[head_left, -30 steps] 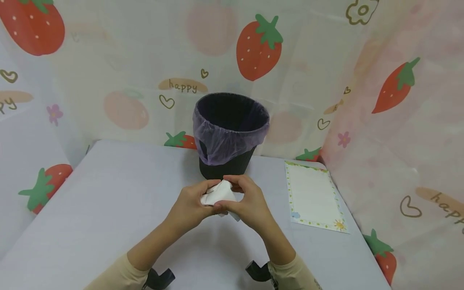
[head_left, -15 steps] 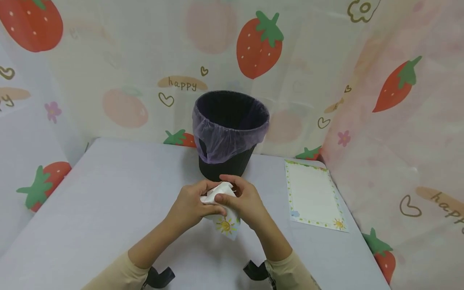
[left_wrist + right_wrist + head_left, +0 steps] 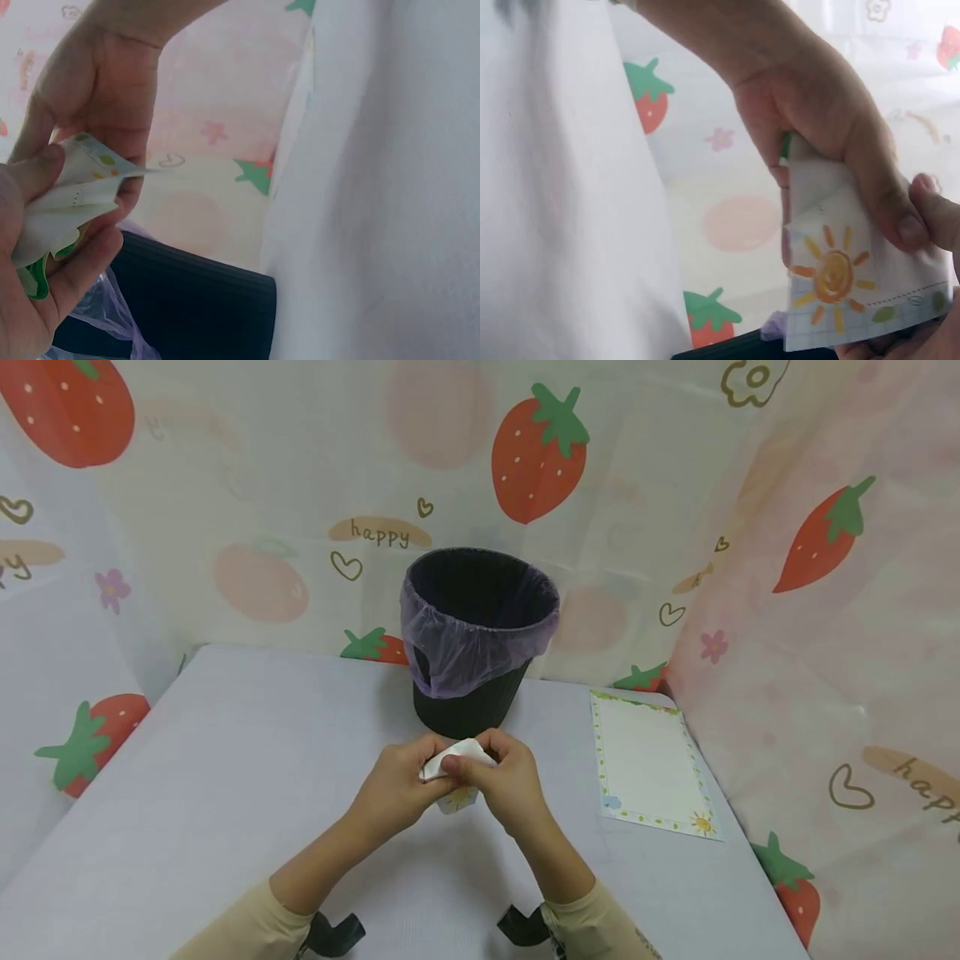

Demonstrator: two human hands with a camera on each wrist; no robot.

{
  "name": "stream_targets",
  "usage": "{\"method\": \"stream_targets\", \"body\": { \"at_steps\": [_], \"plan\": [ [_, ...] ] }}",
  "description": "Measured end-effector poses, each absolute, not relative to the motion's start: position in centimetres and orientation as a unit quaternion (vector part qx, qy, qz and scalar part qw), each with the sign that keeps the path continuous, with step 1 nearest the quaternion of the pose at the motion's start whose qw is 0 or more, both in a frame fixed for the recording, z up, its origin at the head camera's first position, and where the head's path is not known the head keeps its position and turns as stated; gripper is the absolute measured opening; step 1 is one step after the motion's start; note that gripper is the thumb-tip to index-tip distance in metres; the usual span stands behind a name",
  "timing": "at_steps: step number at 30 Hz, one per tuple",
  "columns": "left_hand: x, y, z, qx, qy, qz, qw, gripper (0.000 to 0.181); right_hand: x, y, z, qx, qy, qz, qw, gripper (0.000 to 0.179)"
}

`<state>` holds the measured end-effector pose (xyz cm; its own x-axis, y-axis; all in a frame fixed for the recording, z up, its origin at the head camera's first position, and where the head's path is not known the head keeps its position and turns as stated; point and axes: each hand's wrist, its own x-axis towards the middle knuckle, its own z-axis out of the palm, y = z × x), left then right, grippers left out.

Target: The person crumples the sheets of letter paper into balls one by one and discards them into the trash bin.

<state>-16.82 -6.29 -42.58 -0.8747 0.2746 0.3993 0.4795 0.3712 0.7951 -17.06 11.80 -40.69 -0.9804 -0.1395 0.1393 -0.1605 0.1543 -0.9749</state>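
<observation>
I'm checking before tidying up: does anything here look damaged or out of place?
Yes: the white paper with an orange sun print, held by the left hand and right hand, is crumpled, unlike the flat, white, leafy-bordered paper sheet at right. The translucent purple plastic liner on the round black bin hangs unevenly.

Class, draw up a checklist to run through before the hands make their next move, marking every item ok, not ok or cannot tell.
1. Grip: left hand and right hand both hold the folded white paper printed with an orange sun: ok.
2. Paper tightly bundled, if that is wanted: not ok; its sun-printed part sticks out.
3. Black round bin upright on the white table, mouth uncovered: ok.
4. Translucent purple plastic liner draped over the front rim: ok.
5. Flat white rectangular sheet with a leafy border apart from the hands: ok.
6. Bin's bottom free of contents: cannot tell; it is hidden.
</observation>
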Motion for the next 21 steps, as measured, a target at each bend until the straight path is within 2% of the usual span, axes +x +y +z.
{"method": "stream_targets", "body": {
  "at_steps": [4,13,17,21],
  "plan": [
    [-16.8,-6.3,-42.7,-0.238,-0.839,-0.468,0.145,0.02,-16.7,11.6,-40.9,0.096,-0.779,0.62,0.028,0.038],
    [-16.7,-5.8,-43.2,-0.267,-0.853,-0.382,0.236,0.031,-16.5,11.5,-40.9,0.103,-0.785,0.607,0.076,0.028],
    [-16.5,-5.4,-43.6,-0.246,-0.855,-0.393,0.233,0.031,-16.5,11.4,-40.9,0.101,-0.784,0.607,0.082,0.028],
    [-16.3,-5.1,-43.5,-0.22,-0.85,-0.441,0.184,0.037,-16.9,11.6,-41.0,0.107,-0.789,0.599,0.086,0.027]
  ]
}}
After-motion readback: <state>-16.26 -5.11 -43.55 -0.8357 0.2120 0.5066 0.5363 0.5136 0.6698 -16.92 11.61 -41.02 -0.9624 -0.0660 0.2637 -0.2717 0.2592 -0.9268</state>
